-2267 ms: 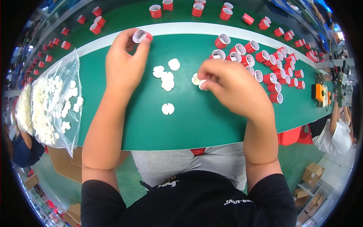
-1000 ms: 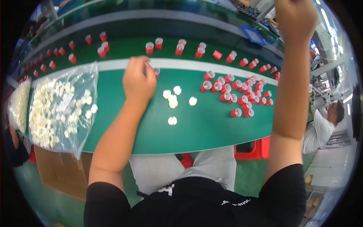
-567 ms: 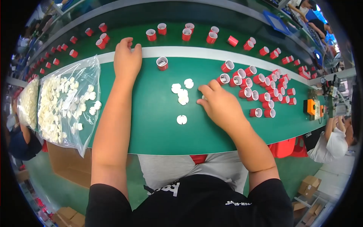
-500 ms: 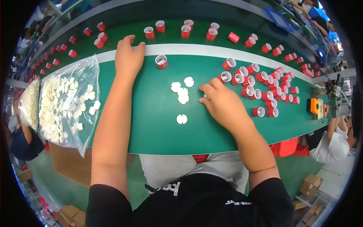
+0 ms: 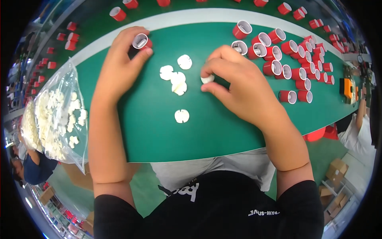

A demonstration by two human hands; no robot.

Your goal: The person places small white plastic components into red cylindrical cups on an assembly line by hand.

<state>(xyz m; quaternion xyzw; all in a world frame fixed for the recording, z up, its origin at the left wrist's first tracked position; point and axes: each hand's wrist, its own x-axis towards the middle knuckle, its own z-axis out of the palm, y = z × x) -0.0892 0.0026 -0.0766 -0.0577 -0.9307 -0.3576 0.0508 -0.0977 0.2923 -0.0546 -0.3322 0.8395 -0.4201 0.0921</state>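
My left hand (image 5: pixel 126 59) is closed round a small red cup (image 5: pixel 142 41) with a white inside, near the table's far edge. Something metallic shows within that cup. Between the thumb and fingers of my right hand (image 5: pixel 229 75) is a small round white disc (image 5: pixel 207 79), just above the green table. Left of this hand lie several loose white notched discs (image 5: pixel 178 83), some overlapping, with a single disc (image 5: pixel 182 116) nearer to me. Right of the hand stands a cluster of red cups (image 5: pixel 272 67), several with metal parts inside.
A clear plastic bag (image 5: pixel 59 119) full of white discs lies at the table's left end. Beyond the pale strip (image 5: pixel 191 16) along the far edge, more red cups (image 5: pixel 117 14) stand on a green surface. An orange device (image 5: pixel 347 88) sits at the right end. Other people work at both sides.
My left hand has taken hold of a red cup near the far edge. My right hand has picked up a white disc. The whole view has shifted, the far edge now higher.
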